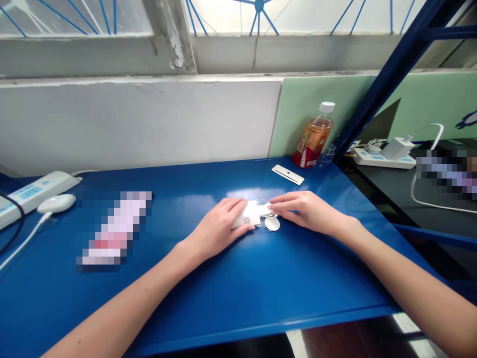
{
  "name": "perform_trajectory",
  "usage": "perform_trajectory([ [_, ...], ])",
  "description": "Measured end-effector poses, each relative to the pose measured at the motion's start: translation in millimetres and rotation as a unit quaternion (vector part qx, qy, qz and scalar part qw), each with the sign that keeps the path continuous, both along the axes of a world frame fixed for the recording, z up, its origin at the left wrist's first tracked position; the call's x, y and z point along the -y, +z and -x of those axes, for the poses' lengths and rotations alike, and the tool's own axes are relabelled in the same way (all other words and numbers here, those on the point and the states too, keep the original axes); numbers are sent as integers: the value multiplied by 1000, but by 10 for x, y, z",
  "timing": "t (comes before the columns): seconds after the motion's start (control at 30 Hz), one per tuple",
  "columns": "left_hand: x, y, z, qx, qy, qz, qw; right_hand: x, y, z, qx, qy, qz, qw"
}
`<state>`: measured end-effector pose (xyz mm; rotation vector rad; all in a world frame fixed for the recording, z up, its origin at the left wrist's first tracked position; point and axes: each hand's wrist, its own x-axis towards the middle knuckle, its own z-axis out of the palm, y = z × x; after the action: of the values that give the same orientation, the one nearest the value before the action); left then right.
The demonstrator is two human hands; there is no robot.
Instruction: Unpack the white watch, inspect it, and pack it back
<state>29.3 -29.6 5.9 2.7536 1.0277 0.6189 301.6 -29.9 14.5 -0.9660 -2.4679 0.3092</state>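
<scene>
My left hand (225, 223) is closed around a small white packet (250, 215) that has a dark square print on its face. At the packet's right end, my right hand (301, 209) pinches a small white piece (266, 210); whether the two are joined I cannot make out. Just below the right fingertips lies a round white disc (273, 223) on the blue desk (238, 288). Clear, shiny material shows around the packet's edges. Farther back lies a flat white card (288, 175) with a dark slot along it.
A drink bottle (315, 136) stands at the back right by the green panel. On the left are a blurred-out flat object (117, 231), a white power strip (33, 194) and a white charger with its cable (56, 203). A blue metal post (391, 69) rises at the right.
</scene>
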Motion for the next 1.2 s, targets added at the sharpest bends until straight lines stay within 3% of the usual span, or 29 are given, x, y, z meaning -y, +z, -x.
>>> perform_trajectory([
  [0.2, 2, -8, -6, -1, 0, -3, 1000, 19, -23, 76, 14, -12, -52, 998],
  [0.4, 4, -19, -9, 19, 0, 1, 1000, -33, 115, -18, 37, 33, -24, 998],
  [0.73, 8, -45, -12, 14, 3, 9, 1000, 16, -53, 126, -1, 14, -28, 1000],
  [0.97, 16, -25, -19, 21, 5, 8, 1000, 52, 136, 42, 7, -22, 12, 1000],
  [1.2, 11, -39, -23, 14, 6, 14, 1000, 117, 155, 111, -5, -26, 63, 998],
])
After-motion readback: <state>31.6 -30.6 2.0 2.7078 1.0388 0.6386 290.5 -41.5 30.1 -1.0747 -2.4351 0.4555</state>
